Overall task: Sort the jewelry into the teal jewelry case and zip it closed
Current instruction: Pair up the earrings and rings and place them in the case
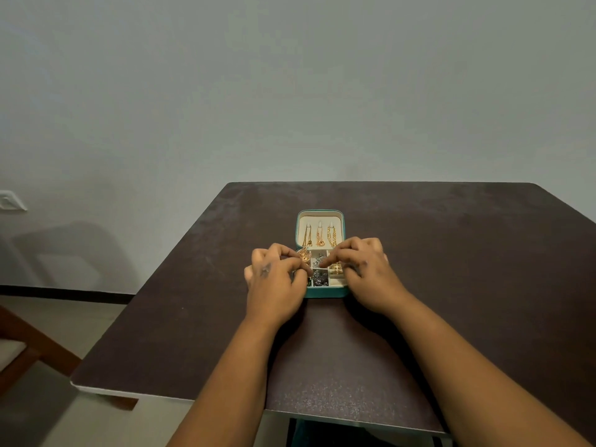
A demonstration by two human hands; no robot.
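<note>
Here both hands work over the open tray: the left hand has its fingers curled, thumb and forefinger drawn together at the tray's nine o'clock edge, though whether that grip actually pinches a piece is too small to tell; the right hand, fingers also curled, points its forefinger down into the middle compartment onto a silvery chain, touching rather than clamping, as far as I can judge. The teal jewelry case lies open near the middle of the dark counter, its lid at twelve o'clock with three gold necklaces hanging inside. A gold pendant sits at ten o'clock, a gold ring at three, dark beaded pieces at six. Such chains are light, limp and prone to tangling; pinching at a clasp or pendant looks safest.
</note>
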